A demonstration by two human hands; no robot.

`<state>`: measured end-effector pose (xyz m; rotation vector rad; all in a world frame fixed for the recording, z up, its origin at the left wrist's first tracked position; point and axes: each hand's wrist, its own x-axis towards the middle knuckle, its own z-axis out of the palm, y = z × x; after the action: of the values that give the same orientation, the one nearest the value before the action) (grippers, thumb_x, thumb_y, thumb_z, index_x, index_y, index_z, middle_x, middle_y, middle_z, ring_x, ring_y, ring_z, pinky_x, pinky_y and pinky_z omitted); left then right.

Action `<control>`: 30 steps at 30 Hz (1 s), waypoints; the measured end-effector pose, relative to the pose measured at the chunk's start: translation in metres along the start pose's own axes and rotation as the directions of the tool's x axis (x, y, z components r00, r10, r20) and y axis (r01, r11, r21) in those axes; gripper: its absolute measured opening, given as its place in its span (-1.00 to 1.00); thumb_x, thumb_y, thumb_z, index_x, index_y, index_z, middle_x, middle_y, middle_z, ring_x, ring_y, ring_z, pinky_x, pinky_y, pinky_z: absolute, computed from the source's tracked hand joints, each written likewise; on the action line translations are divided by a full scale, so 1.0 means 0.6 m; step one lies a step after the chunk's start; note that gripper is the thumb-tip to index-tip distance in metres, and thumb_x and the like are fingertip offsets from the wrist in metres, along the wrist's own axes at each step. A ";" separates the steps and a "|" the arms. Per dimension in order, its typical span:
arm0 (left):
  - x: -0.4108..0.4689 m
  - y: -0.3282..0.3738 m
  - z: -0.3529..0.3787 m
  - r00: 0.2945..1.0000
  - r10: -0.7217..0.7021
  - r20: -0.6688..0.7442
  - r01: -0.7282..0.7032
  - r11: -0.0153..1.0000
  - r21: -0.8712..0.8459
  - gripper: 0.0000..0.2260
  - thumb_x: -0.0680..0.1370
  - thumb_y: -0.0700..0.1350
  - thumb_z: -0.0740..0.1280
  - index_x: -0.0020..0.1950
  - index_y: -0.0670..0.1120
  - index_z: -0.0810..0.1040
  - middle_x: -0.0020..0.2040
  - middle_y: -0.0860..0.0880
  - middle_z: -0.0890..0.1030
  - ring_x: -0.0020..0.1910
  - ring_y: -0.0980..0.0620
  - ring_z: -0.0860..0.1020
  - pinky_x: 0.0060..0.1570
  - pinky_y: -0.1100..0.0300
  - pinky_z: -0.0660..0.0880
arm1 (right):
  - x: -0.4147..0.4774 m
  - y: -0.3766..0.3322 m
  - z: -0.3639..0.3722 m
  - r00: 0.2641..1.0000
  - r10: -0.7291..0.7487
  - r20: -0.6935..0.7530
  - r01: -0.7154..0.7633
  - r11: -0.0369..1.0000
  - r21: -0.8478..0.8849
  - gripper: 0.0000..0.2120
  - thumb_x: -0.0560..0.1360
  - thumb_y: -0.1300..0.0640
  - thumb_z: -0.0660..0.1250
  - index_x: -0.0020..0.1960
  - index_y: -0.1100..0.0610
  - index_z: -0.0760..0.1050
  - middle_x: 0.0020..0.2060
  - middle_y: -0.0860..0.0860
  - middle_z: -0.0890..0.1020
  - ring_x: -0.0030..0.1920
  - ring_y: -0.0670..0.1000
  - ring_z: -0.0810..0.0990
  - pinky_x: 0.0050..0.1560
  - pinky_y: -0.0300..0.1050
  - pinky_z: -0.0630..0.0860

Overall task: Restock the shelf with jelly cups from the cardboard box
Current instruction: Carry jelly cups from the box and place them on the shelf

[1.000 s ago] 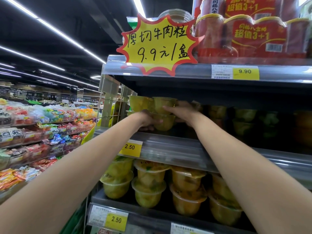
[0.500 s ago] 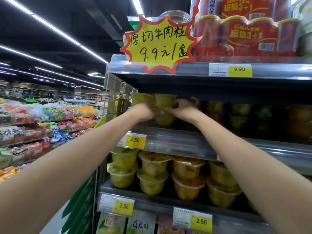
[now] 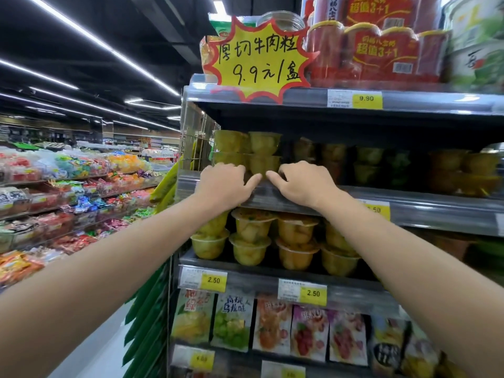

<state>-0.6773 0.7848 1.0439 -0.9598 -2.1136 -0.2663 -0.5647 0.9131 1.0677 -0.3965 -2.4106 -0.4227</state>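
Plastic-wrapped sweets point(image 3: 68, 186) on the far-left aisle racks: no part of the job; disregard.

Left hand point(image 3: 222, 184): up at the front lip of the middle shelf point(image 3: 409, 211), knuckles toward the camera, fingers curled forward, thumb stretched rightward. Fingertips hidden behind the hand; impossible to tell whether pinching a cup or only resting against one.

Jelly cups point(image 3: 263, 152): yellow-green, stacked two high in two columns at the left end of the middle shelf, just behind and between both hands. Upright and seated on the shelf, not carried.

Right hand point(image 3: 302, 184): mirrors the left, fingers curled, thumb pointing leftward, tip close to the opposite thumb below the lower cup. Grip likewise impossible to confirm.

Further right on the same level: shadowed cups point(image 3: 368, 162), also two high, set deeper in.

Step in hand, as judged: seating and squaring a stack at the shelf front. Cardboard box: out of view, so remaining stock unknown.

Next move, as judged:
1. Release without nudging the upper tier.
2. Draw both hands straight back over the lip.
3. Lower them toward the box for more cups.

Caution: little headroom between the top tier and the shelf above; avoid lifting while withdrawing.
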 end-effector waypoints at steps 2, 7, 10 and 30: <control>-0.021 0.000 -0.005 0.998 0.047 -0.034 -0.045 0.997 0.068 -0.49 0.59 0.26 -0.01 0.15 -0.09 0.52 0.13 -0.11 0.59 0.13 -0.14 0.52 0.02 0.02 0.41 | -0.021 -0.004 -0.001 0.999 -0.031 -0.015 0.030 0.998 -0.056 -0.53 0.61 -0.23 -0.03 0.04 0.07 0.50 -0.09 0.01 0.60 -0.06 0.08 0.58 -0.20 -0.08 0.35; -0.083 0.013 -0.050 0.992 0.120 -0.030 -0.113 0.980 0.165 -0.46 0.57 0.29 0.05 0.26 -0.09 0.47 0.19 -0.09 0.56 0.16 -0.12 0.51 0.07 0.01 0.44 | -0.084 -0.019 -0.019 0.983 -0.142 -0.117 0.121 0.978 -0.169 -0.56 0.61 -0.20 0.01 0.16 0.11 0.46 0.04 0.05 0.58 0.02 0.09 0.56 -0.23 -0.08 0.36; -0.134 0.031 -0.085 0.993 0.119 -0.002 -0.117 0.980 0.163 -0.47 0.57 0.27 0.07 0.27 -0.11 0.45 0.19 -0.10 0.55 0.18 -0.13 0.51 0.07 0.01 0.43 | -0.132 -0.027 -0.035 0.980 -0.163 -0.118 0.146 0.979 -0.140 -0.56 0.61 -0.19 0.02 0.18 0.12 0.45 0.05 0.06 0.58 0.03 0.10 0.56 -0.24 -0.08 0.37; -0.813 0.072 -0.138 0.764 -0.172 0.622 0.155 0.985 0.082 -0.50 0.56 0.21 0.17 0.31 -0.13 0.43 0.18 -0.09 0.56 0.12 -0.13 0.54 -0.04 0.05 0.49 | -0.652 -0.281 0.056 0.765 -0.559 0.319 0.434 0.814 0.385 -0.58 0.60 -0.19 0.07 0.14 0.13 0.43 -0.11 0.06 0.57 -0.06 0.12 0.58 -0.28 -0.09 0.40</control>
<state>-0.4006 0.5092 0.7375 -0.9303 -2.8178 0.0104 -0.3573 0.7062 0.7570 0.3539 -2.9449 -0.2099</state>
